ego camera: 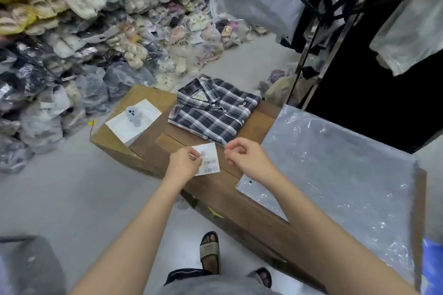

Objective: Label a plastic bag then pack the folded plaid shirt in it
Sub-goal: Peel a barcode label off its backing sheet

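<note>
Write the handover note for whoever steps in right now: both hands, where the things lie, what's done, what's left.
Left hand: holds the barcode label sheet at its left edge.
Right hand: fingers pinched together beside the sheet; whether they hold a peeled sticker, I cannot tell.
Plaid shirt: folded on the wooden table, beyond the hands.
Plastic bag: flat on the table's right side, no label visible on it.
Done: shirt folded.
Left: stick a label on the bag, slide the shirt in.

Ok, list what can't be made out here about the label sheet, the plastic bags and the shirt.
All in the head view:
- Label sheet: barcodes show, print too small to read; the left hand covers its left edge.
- Right hand: whether its fingers hold a peeled label is unclear.
- Plastic bags: count unclear.
- Plaid shirt: chest logo too small.
</note>
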